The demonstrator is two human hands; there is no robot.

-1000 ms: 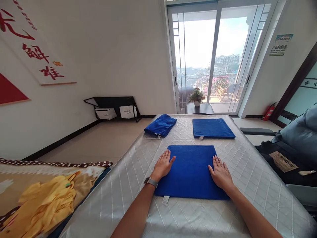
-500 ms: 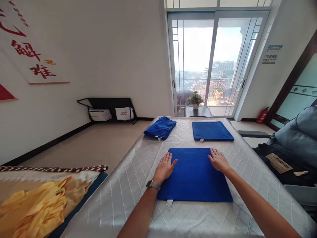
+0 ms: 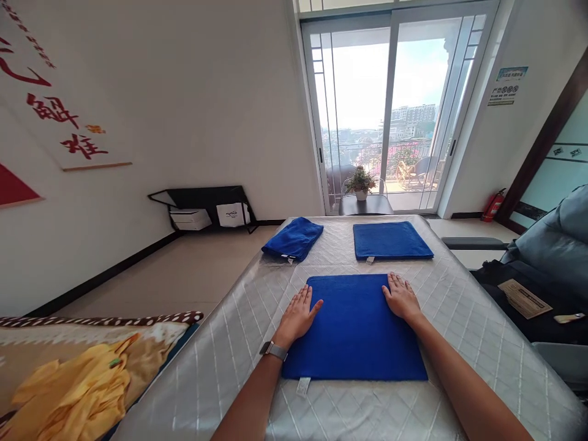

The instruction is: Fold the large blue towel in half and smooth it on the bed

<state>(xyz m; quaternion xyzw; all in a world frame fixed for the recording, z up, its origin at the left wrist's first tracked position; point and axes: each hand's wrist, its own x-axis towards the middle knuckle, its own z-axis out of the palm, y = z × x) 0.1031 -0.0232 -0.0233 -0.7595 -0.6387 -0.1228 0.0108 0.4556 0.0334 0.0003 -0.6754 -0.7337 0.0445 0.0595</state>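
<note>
A folded blue towel (image 3: 354,327) lies flat on the silver quilted table cover (image 3: 463,318) right in front of me. My left hand (image 3: 297,317) rests flat and open on the towel's left edge, a watch on its wrist. My right hand (image 3: 401,296) lies flat and open on the towel's far right corner. A white tag (image 3: 303,386) sticks out from the towel's near edge. Farther back, a loosely folded blue towel (image 3: 293,239) sits at the left and a flat folded blue towel (image 3: 389,241) at the right.
A yellow cloth (image 3: 76,392) lies on a patterned surface at the near left. A dark seat with a card (image 3: 522,298) stands to the right. Beyond the table are a small table with a potted plant (image 3: 359,182), glass balcony doors and a low black shelf (image 3: 206,205).
My right hand has slid from the towel's right side, near the front, up to its far right corner. My left hand has stayed at the left edge. The view has shifted slightly.
</note>
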